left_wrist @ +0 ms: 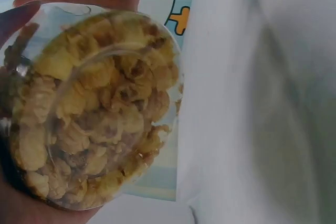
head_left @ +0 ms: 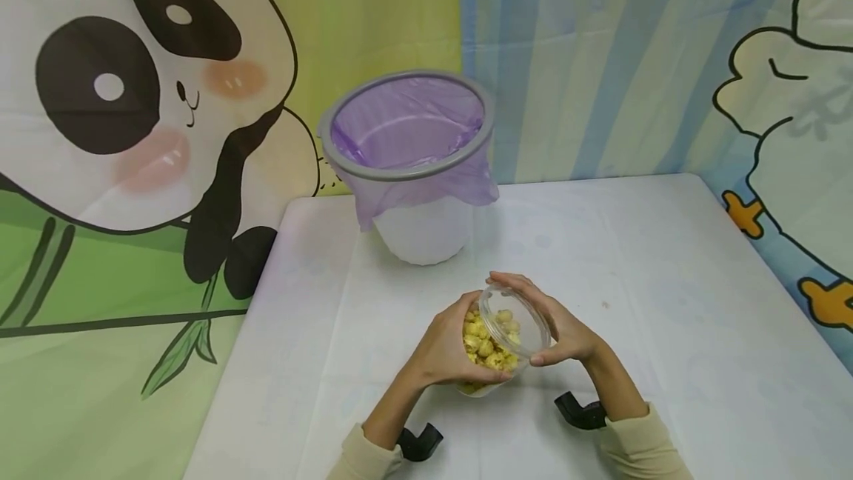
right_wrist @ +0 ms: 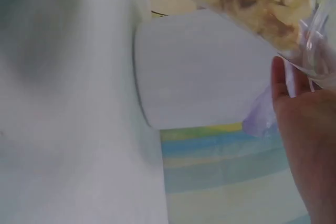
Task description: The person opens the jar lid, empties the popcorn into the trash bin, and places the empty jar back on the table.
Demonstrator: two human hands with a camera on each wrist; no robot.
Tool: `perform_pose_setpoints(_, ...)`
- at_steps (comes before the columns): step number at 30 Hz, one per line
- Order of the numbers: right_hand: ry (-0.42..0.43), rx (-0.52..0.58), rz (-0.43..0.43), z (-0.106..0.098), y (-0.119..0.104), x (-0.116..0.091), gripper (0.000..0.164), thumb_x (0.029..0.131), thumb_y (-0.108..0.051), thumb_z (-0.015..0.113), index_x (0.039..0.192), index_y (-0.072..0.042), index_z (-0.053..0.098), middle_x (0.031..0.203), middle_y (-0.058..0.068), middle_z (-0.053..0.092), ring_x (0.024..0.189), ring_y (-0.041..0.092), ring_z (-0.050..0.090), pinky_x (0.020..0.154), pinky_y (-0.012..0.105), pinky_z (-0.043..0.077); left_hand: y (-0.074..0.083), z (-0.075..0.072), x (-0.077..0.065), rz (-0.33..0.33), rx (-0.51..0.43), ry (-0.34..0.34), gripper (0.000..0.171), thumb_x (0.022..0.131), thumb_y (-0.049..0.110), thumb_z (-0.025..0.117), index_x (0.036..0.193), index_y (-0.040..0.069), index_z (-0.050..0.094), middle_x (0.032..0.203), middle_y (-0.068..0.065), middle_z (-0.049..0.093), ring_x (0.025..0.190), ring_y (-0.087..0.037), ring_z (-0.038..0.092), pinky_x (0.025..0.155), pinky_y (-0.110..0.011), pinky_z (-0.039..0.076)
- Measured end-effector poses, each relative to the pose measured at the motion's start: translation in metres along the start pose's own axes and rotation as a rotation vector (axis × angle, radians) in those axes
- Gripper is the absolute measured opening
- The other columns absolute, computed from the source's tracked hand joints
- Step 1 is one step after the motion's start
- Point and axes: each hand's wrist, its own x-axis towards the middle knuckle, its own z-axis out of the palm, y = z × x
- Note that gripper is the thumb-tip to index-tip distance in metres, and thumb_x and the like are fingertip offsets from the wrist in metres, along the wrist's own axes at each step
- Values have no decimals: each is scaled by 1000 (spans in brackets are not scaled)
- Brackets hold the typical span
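A clear plastic jar of yellow popcorn [head_left: 481, 343] is held tilted above the white table by my left hand [head_left: 443, 347], whose fingers and thumb curl round its side. My right hand [head_left: 566, 328] grips the rim of a clear round lid [head_left: 533, 328] at the jar's mouth. The lid stands at an angle over the opening; whether any edge still touches the jar I cannot tell. In the left wrist view the jar's round base shows popcorn [left_wrist: 105, 114] through it. The right wrist view catches the jar's side and my right hand [right_wrist: 307, 129] at the lid.
Beyond the hands, a white bin [head_left: 426, 228] with a grey rim and a purple liner bag [head_left: 409, 121] stands at the table's back edge. The white-covered table [head_left: 633, 265] meets printed curtains behind and at the sides. A black curved piece sits at each wrist.
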Motion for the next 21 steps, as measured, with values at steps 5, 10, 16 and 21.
perform_pose_setpoints(5,31,-43,63,0,0,-2,109,71,-50,72,145,4,13,145,22,15,129,34,20,98,56,24,4,-2,-2,-40,165,76,105,52,56,80,138,16,33,120,4,49,102,-9,48,83,-33,46)
perform_pose_setpoints(10,114,-93,81,4,5,-5,108,69,-58,70,144,2,21,136,21,22,122,32,24,94,48,25,3,0,-2,-32,339,148,104,51,59,77,135,13,36,113,2,50,94,-10,49,79,-30,46)
perform_pose_setpoints(16,125,-105,69,5,8,-6,100,69,-39,79,143,1,25,136,19,27,125,32,24,93,66,18,3,2,-5,-13,402,173,104,51,60,76,134,11,38,113,0,51,95,-12,49,79,-31,46)
perform_pose_setpoints(21,58,-34,-14,2,9,-8,97,69,-16,77,143,8,19,144,25,22,133,33,18,103,58,17,4,0,-8,-10,398,172,106,50,60,76,135,11,37,115,0,50,97,-12,49,81,-30,46)
